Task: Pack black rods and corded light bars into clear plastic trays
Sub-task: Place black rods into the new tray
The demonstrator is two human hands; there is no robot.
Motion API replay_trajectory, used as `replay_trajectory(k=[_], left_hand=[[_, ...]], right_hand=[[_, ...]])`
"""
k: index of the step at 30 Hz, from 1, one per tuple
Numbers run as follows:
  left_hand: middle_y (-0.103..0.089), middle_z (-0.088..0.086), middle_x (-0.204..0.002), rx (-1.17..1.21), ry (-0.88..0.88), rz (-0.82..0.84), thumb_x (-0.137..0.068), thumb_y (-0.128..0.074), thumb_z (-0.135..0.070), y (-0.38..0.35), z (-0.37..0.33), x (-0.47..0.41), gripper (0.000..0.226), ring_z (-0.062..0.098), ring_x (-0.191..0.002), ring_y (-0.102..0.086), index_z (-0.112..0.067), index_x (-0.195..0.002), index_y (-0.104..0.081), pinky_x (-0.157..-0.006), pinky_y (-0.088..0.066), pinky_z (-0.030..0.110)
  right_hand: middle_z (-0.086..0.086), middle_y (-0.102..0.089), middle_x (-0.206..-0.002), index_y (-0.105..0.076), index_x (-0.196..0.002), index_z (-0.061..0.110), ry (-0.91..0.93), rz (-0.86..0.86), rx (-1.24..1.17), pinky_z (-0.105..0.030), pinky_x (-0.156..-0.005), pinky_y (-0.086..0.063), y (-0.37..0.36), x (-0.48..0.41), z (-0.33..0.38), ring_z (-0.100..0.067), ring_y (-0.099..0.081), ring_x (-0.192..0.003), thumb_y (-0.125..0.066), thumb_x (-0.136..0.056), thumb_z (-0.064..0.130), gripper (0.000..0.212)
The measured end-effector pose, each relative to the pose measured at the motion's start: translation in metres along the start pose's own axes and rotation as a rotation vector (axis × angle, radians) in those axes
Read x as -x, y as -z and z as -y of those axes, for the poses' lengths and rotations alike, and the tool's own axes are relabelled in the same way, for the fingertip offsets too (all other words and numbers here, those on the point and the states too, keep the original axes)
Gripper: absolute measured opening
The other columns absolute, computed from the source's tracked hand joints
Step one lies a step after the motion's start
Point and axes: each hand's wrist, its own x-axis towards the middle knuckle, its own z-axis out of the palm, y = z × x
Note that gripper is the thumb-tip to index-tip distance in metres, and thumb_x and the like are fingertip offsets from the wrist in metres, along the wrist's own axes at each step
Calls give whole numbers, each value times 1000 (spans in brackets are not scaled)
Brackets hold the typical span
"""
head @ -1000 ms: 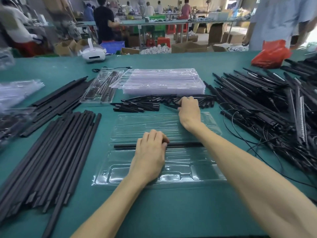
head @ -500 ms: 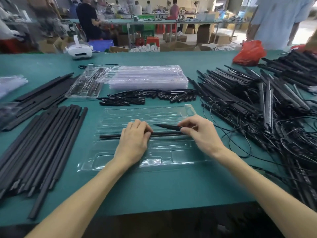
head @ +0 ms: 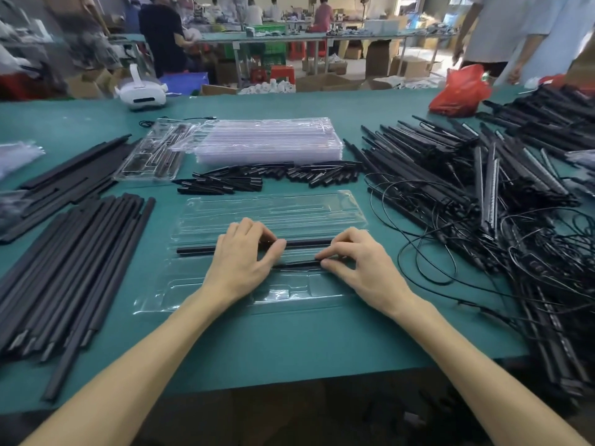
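Observation:
A clear plastic tray (head: 289, 210) lies on the green table in front of me. A long black rod (head: 193, 250) sits across it in a slot. My left hand (head: 241, 262) is over the rod's middle, fingers curled behind it and thumb tip on it. Just nearer me, a short black rod (head: 299, 264) lies on the tray. My right hand (head: 357, 268) pinches its right end between thumb and forefinger. The short rod's left end runs under my left hand.
Long black rods (head: 74, 268) are piled at the left, tangled corded light bars (head: 467, 175) at the right. Behind the tray lie short black rods (head: 273, 177), a stack of clear trays (head: 267, 143) and a packed tray (head: 154, 156). A white headset (head: 141, 91) and red bag (head: 460, 91) sit at the far edge.
My right hand took a short rod from the pile behind the tray, brought it back and set it down on the tray below the long rod. My left hand stayed on the long rod.

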Motion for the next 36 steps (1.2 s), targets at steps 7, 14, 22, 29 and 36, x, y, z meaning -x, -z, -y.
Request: replay_trajectory(k=[7,14,22,29,36], left_hand=[[-49,-16,-104,-42,2,15,-79,-54,-76,-2,0,0,49,9,-104,-42,-34,-104,-56,-94,-34,31],[-50,-15,-104,-34,1,8,-80,-54,-73,-3,3,0,46,8,-102,-42,-33,-103,-57,-89,-30,29],[-50,-16,-103,-29,9,26,-80,-48,-79,-3,2,3,51,8,-102,-42,-34,-102,-56,-90,-31,30],[-50,-17,-102,-39,10,39,-72,-51,-85,-2,-1,4,57,6,-101,-41,-36,-101,-56,-90,-32,31],[-52,-14,-99,-68,0,44,-73,-54,-79,3,-9,5,55,10,-99,-43,-32,-99,-59,-89,-35,33]], right_hand=[[17,-55,-97,-72,-104,32,17,-49,26,-17,-83,-43,0,3,5,0,-50,-97,-68,-94,32,11],[17,-55,-96,-74,-99,28,28,-42,92,-17,-79,-41,-1,4,6,-3,-45,-96,-67,-96,32,9],[17,-55,-96,-73,-101,29,42,-60,108,-22,-80,-45,-2,7,6,-1,-43,-93,-64,-97,35,11],[15,-57,-97,-70,-103,27,44,-73,121,-20,-81,-42,-2,7,7,-4,-45,-96,-63,-97,34,11],[12,-57,-100,-72,-102,25,29,-44,128,-23,-84,-42,1,8,10,-8,-47,-102,-61,-98,34,14]])
